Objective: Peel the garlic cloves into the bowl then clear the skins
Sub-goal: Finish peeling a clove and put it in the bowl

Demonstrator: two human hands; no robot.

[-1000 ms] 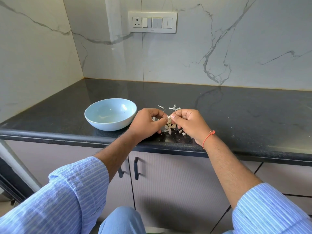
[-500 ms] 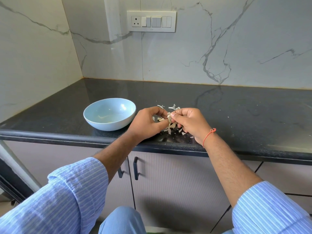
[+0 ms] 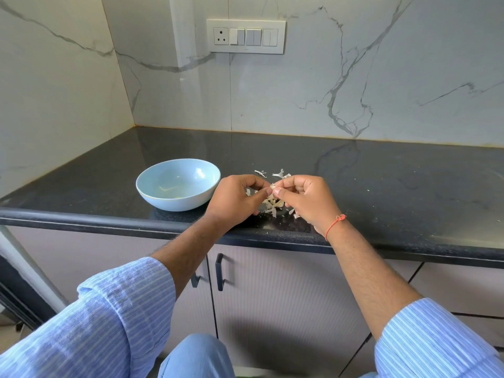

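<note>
A pale blue bowl [image 3: 178,184] stands on the black counter, left of my hands, with a few peeled pieces inside. My left hand [image 3: 234,199] and my right hand [image 3: 308,199] meet just right of the bowl. Both pinch one small garlic clove [image 3: 272,187] between their fingertips; most of it is hidden by the fingers. Beneath the hands lies a heap of papery garlic skins [image 3: 272,204], and a few more skins [image 3: 281,174] are scattered just behind.
The black counter [image 3: 381,186] runs off to the right and ends in a rounded front edge below my wrists. Marble walls close the back and left. A switch panel [image 3: 246,36] sits on the back wall. Cabinet doors with dark handles [image 3: 219,272] are below.
Both hands stayed together over the skin heap, shifting only slightly as the fingertips work at the clove. The bowl has not moved.
</note>
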